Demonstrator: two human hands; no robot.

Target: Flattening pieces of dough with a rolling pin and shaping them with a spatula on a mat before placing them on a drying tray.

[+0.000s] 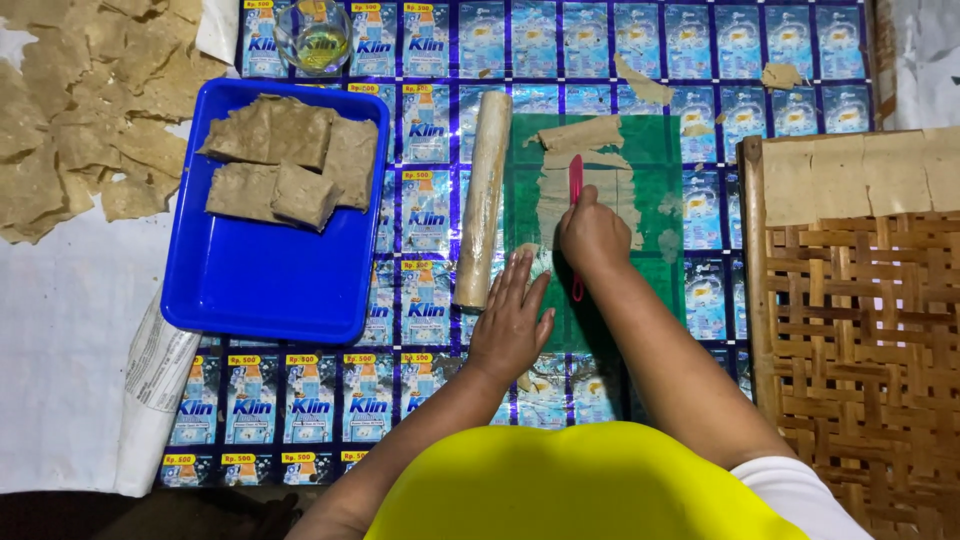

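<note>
On the green mat (655, 215), at about 12 o'clock from the person's body, the right hand (593, 235) is clenched around a red scraper (576, 180), whose blade points to 12 o'clock across a thin sheet of dough (560, 190). At 8 o'clock from that fist, the left hand (510, 320) lies flat with fingers spread, pressing the mat's near edge and grasping nothing. Just to 9 o'clock of the mat lies a rolling pin (482, 200), then a blue tray (270, 280) of brown dough blocks (290, 165). A woven bamboo rack (865, 340) sits at 3 o'clock. The sheet is pale tan, ragged and torn in strips.
</note>
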